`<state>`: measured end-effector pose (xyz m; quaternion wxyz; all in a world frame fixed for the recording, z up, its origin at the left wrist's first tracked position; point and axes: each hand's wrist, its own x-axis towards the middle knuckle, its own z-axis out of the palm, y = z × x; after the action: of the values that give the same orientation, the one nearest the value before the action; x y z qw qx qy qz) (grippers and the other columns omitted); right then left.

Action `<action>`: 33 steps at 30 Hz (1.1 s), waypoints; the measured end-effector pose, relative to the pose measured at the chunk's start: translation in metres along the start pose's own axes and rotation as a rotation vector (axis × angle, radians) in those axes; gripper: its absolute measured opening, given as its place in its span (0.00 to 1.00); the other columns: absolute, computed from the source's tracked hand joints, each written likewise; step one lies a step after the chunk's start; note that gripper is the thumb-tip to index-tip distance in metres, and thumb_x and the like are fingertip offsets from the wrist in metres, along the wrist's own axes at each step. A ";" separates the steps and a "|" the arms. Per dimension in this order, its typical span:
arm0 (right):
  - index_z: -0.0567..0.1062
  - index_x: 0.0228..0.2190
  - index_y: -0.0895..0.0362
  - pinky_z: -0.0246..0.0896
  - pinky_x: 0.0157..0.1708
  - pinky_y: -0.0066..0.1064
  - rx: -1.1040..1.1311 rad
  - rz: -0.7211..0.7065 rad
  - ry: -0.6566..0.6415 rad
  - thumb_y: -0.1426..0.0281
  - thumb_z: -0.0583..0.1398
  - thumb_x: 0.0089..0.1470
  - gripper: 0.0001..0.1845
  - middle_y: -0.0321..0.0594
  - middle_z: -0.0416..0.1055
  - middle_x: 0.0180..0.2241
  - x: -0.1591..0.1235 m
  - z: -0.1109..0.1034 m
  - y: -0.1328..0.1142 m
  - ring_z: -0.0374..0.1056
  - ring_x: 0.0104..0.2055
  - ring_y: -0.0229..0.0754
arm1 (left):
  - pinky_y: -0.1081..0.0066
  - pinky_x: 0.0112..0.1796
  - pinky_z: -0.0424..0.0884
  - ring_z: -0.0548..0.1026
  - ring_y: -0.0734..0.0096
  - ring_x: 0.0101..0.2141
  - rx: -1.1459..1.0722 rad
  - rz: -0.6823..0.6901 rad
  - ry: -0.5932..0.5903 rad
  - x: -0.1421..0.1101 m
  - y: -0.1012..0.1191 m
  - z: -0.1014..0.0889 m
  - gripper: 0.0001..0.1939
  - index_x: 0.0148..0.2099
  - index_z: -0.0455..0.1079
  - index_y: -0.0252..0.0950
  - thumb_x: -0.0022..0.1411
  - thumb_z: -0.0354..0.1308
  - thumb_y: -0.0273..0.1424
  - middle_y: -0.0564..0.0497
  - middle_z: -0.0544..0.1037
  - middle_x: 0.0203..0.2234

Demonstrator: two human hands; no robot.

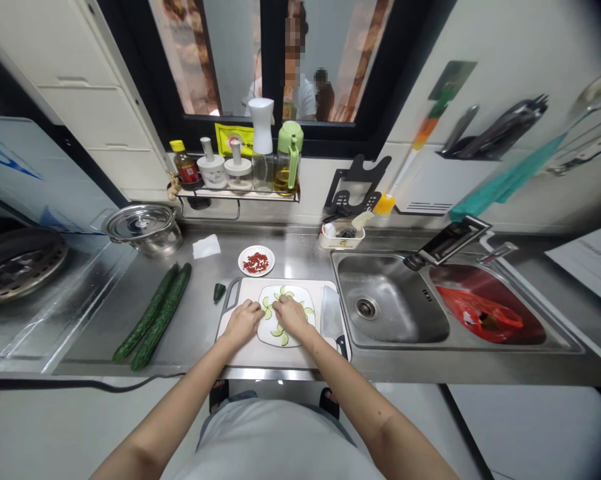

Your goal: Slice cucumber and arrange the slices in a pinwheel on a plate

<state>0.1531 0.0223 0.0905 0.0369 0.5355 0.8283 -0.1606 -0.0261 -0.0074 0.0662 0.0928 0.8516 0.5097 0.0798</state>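
A white squarish plate [295, 339] lies on the cutting board [245, 357], with thin green-edged cucumber slices [280, 333] set out on it in small fans. My left hand [246, 321] is at the plate's left rim, fingers curled together; whatever they may hold is hidden. Over the middle of the plate, my right hand [291, 315] has its fingertips pinched down at a slice. A cleaver [333, 313] with a black handle rests on the board's right side. Just left of the board sits a cucumber end piece [219, 292].
Two whole cucumbers [155, 320] lie to the left. Behind the board stands a small dish of red bits [256, 261], near a white tissue [207, 247] and a lidded steel pot [147, 227]. To the right are a double sink [395, 339] and a red plastic bag [480, 317].
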 end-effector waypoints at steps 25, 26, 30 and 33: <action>0.74 0.37 0.57 0.54 0.35 0.28 0.002 -0.020 0.028 0.71 0.50 0.60 0.13 0.45 0.69 0.39 0.007 0.001 -0.002 0.63 0.43 0.42 | 0.66 0.39 0.64 0.65 0.63 0.39 0.037 0.054 -0.012 0.009 0.001 -0.006 0.13 0.45 0.72 0.39 0.63 0.48 0.25 0.46 0.71 0.34; 0.74 0.37 0.57 0.55 0.35 0.28 -0.002 -0.018 0.029 0.71 0.49 0.60 0.13 0.45 0.69 0.40 0.007 0.001 -0.002 0.63 0.43 0.43 | 0.66 0.38 0.64 0.65 0.63 0.39 0.041 0.057 -0.014 0.009 0.001 -0.006 0.13 0.45 0.72 0.39 0.63 0.49 0.25 0.46 0.71 0.34; 0.74 0.37 0.57 0.55 0.35 0.28 -0.005 -0.017 0.032 0.71 0.49 0.60 0.14 0.46 0.70 0.39 0.006 0.001 -0.002 0.64 0.43 0.43 | 0.65 0.38 0.64 0.65 0.62 0.39 0.042 0.043 -0.017 0.010 0.002 -0.006 0.13 0.44 0.73 0.38 0.62 0.49 0.25 0.45 0.71 0.33; 0.74 0.37 0.57 0.54 0.35 0.28 0.009 -0.011 0.026 0.71 0.49 0.60 0.14 0.46 0.70 0.39 0.005 0.000 -0.002 0.64 0.43 0.43 | 0.66 0.39 0.64 0.65 0.63 0.39 0.002 -0.005 0.005 0.008 0.002 -0.004 0.14 0.44 0.73 0.38 0.61 0.49 0.24 0.46 0.72 0.33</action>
<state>0.1495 0.0262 0.0898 0.0228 0.5330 0.8310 -0.1575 -0.0218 -0.0007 0.0712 0.0911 0.8503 0.5120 0.0812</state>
